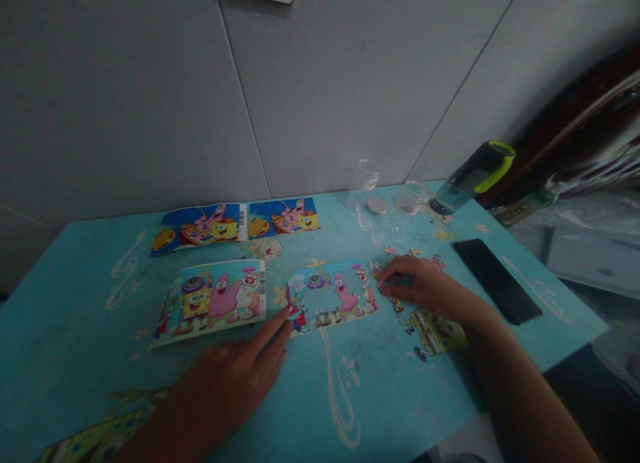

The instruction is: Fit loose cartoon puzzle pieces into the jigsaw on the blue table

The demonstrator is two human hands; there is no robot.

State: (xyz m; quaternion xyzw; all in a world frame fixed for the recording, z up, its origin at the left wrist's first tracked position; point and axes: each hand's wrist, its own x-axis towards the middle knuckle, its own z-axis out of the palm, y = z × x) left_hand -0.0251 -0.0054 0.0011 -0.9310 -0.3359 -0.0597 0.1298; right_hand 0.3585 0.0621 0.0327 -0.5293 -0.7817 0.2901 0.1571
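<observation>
Jigsaw frame [330, 296] lies near the middle of the surface [75, 303], filled in along its border. I judge the step in hand to be fitting pieces into its right side.

Sweeping from the left, a printed picture card [213, 301] sits just beside the frame, and two blue cards [200, 226] lie side by side towards the far edge. Two of these cards carry a barcode strip on the right end, with digits too small for me to read. I find no title or brand lettering, only yellow sponge and pink starfish cartoon figures.

My left hand [235, 376] lies flat and released, holding nothing. Its index fingertip touches the frame's near left corner, which I take as steadying it. My right hand [417, 283] rests with fingers curled down at the frame's right edge, beside the loose pieces [437, 333] scattered there. I cannot tell whether it grips one.

As I read it, the next move calls for singling out one piece, turning it to match the card's picture, and pressing it in without shoving the frame.

Further right, a black phone [497, 279] lies near the right edge. Clear jars [413, 196] and a green-capped bottle [473, 173] stand by the far right corner, and I can read no label on them.
</observation>
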